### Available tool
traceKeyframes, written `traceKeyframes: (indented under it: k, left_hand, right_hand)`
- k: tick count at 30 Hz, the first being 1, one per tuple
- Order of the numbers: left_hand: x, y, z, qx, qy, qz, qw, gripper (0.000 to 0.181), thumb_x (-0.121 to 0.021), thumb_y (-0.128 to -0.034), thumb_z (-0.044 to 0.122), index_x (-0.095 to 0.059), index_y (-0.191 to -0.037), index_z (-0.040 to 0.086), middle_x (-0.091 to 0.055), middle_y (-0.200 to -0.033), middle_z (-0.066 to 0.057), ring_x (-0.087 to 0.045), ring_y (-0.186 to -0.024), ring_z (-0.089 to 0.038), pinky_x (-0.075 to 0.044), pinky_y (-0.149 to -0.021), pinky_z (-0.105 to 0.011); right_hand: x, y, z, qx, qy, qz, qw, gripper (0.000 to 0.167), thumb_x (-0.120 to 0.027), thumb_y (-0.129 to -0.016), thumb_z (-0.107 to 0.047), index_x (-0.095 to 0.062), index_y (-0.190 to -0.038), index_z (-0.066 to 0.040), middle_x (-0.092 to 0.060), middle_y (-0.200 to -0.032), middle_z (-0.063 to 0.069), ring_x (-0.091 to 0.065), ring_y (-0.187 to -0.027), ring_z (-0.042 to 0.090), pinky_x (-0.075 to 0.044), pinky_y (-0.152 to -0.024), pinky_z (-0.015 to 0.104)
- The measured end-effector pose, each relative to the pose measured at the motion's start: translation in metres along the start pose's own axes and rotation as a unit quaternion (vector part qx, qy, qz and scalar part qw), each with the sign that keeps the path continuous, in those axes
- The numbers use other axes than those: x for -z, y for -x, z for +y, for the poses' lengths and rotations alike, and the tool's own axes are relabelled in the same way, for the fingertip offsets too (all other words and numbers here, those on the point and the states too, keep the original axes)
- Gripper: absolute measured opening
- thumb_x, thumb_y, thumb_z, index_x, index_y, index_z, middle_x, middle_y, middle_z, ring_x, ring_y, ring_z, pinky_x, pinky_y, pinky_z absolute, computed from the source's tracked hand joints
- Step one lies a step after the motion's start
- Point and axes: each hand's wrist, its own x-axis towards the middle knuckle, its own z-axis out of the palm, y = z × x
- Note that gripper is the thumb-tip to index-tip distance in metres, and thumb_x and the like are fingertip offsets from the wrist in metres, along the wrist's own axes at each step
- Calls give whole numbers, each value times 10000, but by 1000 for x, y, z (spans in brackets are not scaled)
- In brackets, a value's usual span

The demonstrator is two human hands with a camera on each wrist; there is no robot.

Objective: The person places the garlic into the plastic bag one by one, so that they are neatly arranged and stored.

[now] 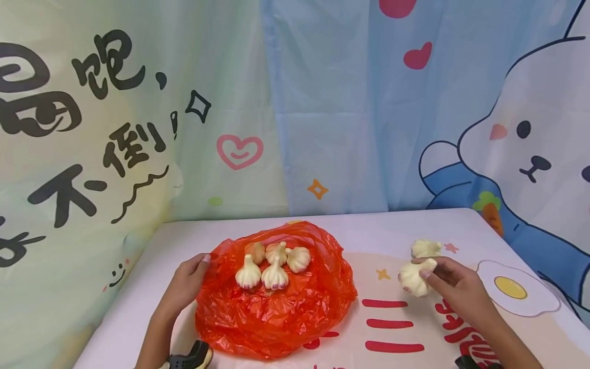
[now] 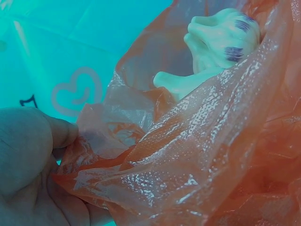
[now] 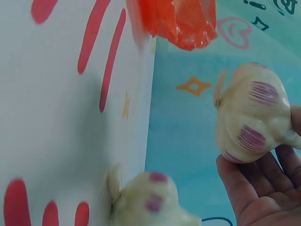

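A red plastic bag (image 1: 281,318) lies spread on the table with several garlic bulbs (image 1: 275,275) in its middle. My left hand (image 1: 186,282) pinches the bag's left edge between thumb and fingers, which the left wrist view shows close up at the hand (image 2: 33,165). On the right, my right hand (image 1: 456,287) holds one garlic bulb (image 1: 415,278) above the table. In the right wrist view that bulb (image 3: 254,113) rests in the fingers of the hand (image 3: 263,197). Another bulb (image 1: 425,248) lies on the table just behind it.
The white table (image 1: 184,233) carries printed red strokes and a fried egg picture (image 1: 516,292) at the right. Behind it hangs a printed curtain (image 1: 322,102) with a white cartoon animal (image 1: 544,118). Dark bands sit at both wrists.
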Motion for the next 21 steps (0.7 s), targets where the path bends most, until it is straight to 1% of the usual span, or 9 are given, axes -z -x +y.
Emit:
traceKeyframes:
  k: [2, 4, 6, 9, 13, 16, 21]
  left_hand:
    - [-1, 0, 1, 15, -13, -2, 10000, 432, -391, -1059, 341, -584, -1278, 23, -659, -1093, -127, -631, -919, -253, -549, -845, -423]
    - [-1, 1, 1, 19, -18, -3, 10000, 435, -394, -1058, 344, -580, -1283, 21, -657, -1102, -129, -631, -921, -252, -550, -842, -424]
    - [-2, 0, 1, 9, -4, -10, 10000, 436, -395, -1057, 344, -580, -1280, 19, -655, -1101, -131, -630, -919, -255, -550, -840, -423]
    - [-1, 1, 1, 0, 20, 6, 10000, 437, -393, -1058, 344, -581, -1282, 20, -656, -1101, -130, -632, -917, -255, -550, -841, -420]
    - [0, 2, 2, -21, 82, 10, 10000, 438, -390, -1059, 344, -582, -1284, 21, -657, -1099, -132, -634, -918, -258, -548, -845, -419]
    - [0, 3, 2, -8, 71, 20, 10000, 437, -390, -1059, 345, -582, -1284, 24, -658, -1099, -129, -633, -923, -257, -546, -850, -423]
    - [-2, 1, 1, 14, -11, 22, 10000, 440, -390, -1058, 348, -582, -1286, 25, -656, -1111, -129, -632, -940, -258, -543, -856, -433]
  right_hand:
    - [-3, 0, -3, 53, -80, -78, 9999, 489, -615, -968, -330, -539, -1329, -8, -530, -1328, 230, -614, -1071, 168, -552, -747, 228]
    - [-6, -1, -5, 120, -157, -128, 9997, 469, -616, -966, -333, -554, -1318, -29, -541, -1325, 209, -613, -1066, 119, -545, -758, 217]
    - [-8, -1, -7, 246, -257, -154, 9992, 453, -622, -964, -320, -562, -1313, -38, -556, -1309, 188, -595, -1040, 26, -536, -762, 199]
    - [-15, -4, -12, 497, -486, -156, 9975, 415, -635, -960, -282, -577, -1293, -41, -589, -1269, 163, -587, -1001, -35, -526, -774, 183]
    - [-24, -9, -19, 699, -687, -133, 9951, 374, -645, -956, -256, -594, -1269, -58, -603, -1240, 130, -593, -1004, -30, -517, -784, 170]
    - [-31, -13, -24, 846, -930, -137, 9920, 347, -646, -956, -223, -591, -1253, -53, -602, -1238, 125, -595, -1018, -22, -517, -794, 180]
    - [-41, -18, -31, 1105, -1587, -225, 9809, 303, -646, -950, -124, -560, -1216, -7, -635, -1221, 122, -632, -1034, 58, -527, -813, 220]
